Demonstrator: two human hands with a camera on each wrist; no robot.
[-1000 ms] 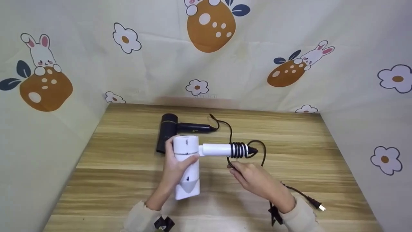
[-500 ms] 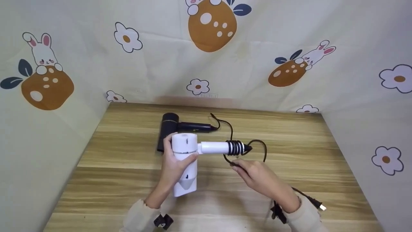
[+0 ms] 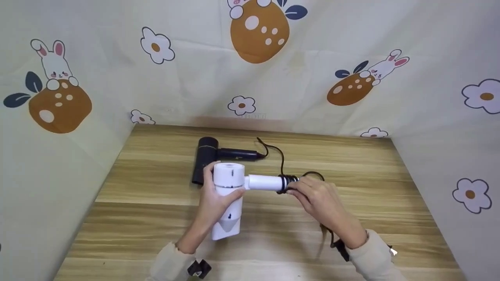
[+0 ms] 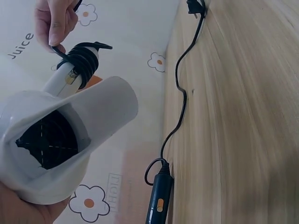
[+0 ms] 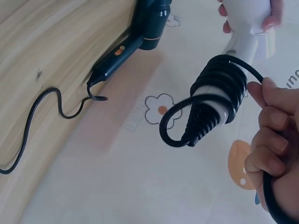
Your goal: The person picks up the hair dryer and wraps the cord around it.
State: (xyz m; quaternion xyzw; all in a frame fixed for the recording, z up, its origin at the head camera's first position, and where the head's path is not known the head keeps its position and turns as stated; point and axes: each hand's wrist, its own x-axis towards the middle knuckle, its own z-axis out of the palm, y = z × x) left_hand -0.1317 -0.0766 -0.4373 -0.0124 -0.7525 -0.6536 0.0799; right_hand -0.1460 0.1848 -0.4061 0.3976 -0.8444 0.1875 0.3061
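My left hand [image 3: 211,201] grips the barrel of a white hair dryer [image 3: 229,177], thumb across its near side. The dryer is held up above the table, its handle [image 3: 263,182] pointing right. A black power cord [image 5: 219,77] is wound in several turns round the handle's end, with a loose loop at the cone-shaped strain relief [image 5: 204,123]. My right hand [image 3: 324,201] is beside these turns. In the right wrist view, its thumb and forefinger pinch the cord, and the other fingers curl over the trailing length.
Behind the white dryer, a black hair dryer [image 3: 205,156] lies on the wooden table [image 3: 156,218], its own cord [image 4: 180,98] running off along the tabletop. A plug [image 3: 392,250] shows by my right sleeve. Patterned cloth [image 3: 187,78] encloses the back and sides.
My right hand has risen from below the handle to beside the wound turns, carrying the cord up with it. The left hand keeps its grip, and the white dryer has shifted only slightly.
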